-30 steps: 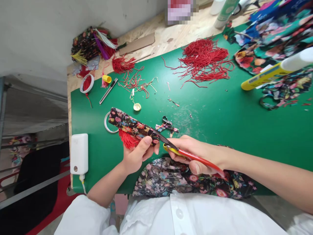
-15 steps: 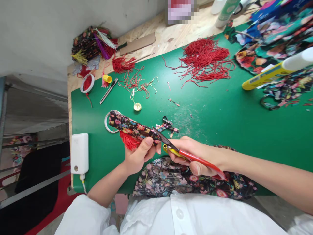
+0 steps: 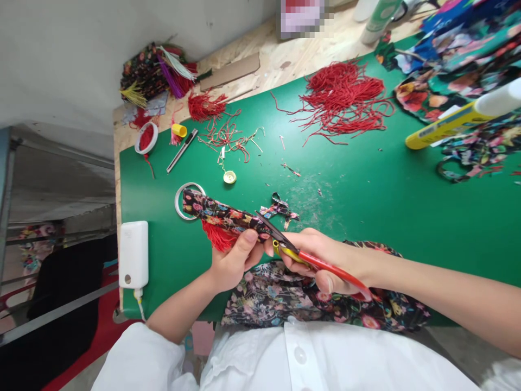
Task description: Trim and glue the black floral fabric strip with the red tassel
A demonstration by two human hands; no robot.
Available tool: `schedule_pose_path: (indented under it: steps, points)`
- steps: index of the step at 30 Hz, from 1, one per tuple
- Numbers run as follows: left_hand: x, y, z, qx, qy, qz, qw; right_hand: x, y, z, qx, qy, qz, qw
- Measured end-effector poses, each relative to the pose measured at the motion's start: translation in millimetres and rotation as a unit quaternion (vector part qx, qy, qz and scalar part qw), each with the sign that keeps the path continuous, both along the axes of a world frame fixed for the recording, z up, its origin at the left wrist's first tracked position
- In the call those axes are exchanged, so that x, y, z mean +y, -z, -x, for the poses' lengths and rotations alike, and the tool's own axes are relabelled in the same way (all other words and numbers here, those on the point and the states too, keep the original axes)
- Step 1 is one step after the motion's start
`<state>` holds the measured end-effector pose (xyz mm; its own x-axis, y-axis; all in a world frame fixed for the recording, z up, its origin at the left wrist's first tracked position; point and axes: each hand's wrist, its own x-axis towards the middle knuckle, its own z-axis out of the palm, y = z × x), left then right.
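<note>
My left hand (image 3: 238, 258) pinches the near right end of a folded strip of black floral fabric (image 3: 222, 210). A red tassel (image 3: 220, 234) hangs below the strip, beside my fingers. My right hand (image 3: 313, 252) grips red-handled scissors (image 3: 321, 265), whose dark blades lie at the strip's right end. Something yellow and tube-like (image 3: 287, 251) is also in or against my right hand; whether it belongs to the scissors I cannot tell. Floral scraps (image 3: 280, 209) lie just beyond the blades. More black floral cloth (image 3: 268, 298) is bunched under my hands at the table edge.
The green mat (image 3: 244, 125) carries red cords (image 3: 345, 100), a craft knife (image 3: 182, 151), a white ring (image 3: 179, 202), a small yellow-green disc (image 3: 229, 177) and a white power bank (image 3: 133, 254). A yellow glue bottle (image 3: 448, 125) stands at right, near patterned fabrics (image 3: 468, 60).
My left hand and the fabric strip have shifted slightly right, closer to the scissors. My right hand stays nearly in place.
</note>
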<state>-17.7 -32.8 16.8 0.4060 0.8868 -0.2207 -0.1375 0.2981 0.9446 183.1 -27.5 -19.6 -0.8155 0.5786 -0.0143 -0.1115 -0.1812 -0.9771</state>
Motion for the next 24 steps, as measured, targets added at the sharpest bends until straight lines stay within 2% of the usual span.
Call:
schedule_pose_path:
  steps: [8, 14, 20, 24]
  points:
    - [-1.0, 2.9, -0.8, -0.002, -0.003, 0.000, 1.000, -1.5, 4.0, 1.6, 0.010, 0.009, -0.009, 1.000]
    - [0.5, 3.2, -5.6, -0.050, -0.056, -0.016, 0.997, -0.9, 7.8, 1.4, -0.007, 0.004, -0.023, 1.000]
    - [3.7, 0.6, -7.0, -0.070, -0.054, -0.034, 0.995, 5.1, -3.9, 2.7, 0.000, 0.020, -0.054, 0.998]
    - [4.7, -0.1, -7.8, -0.077, -0.054, -0.039, 0.995, 5.6, -9.3, 3.4, -0.010, 0.027, -0.048, 0.998]
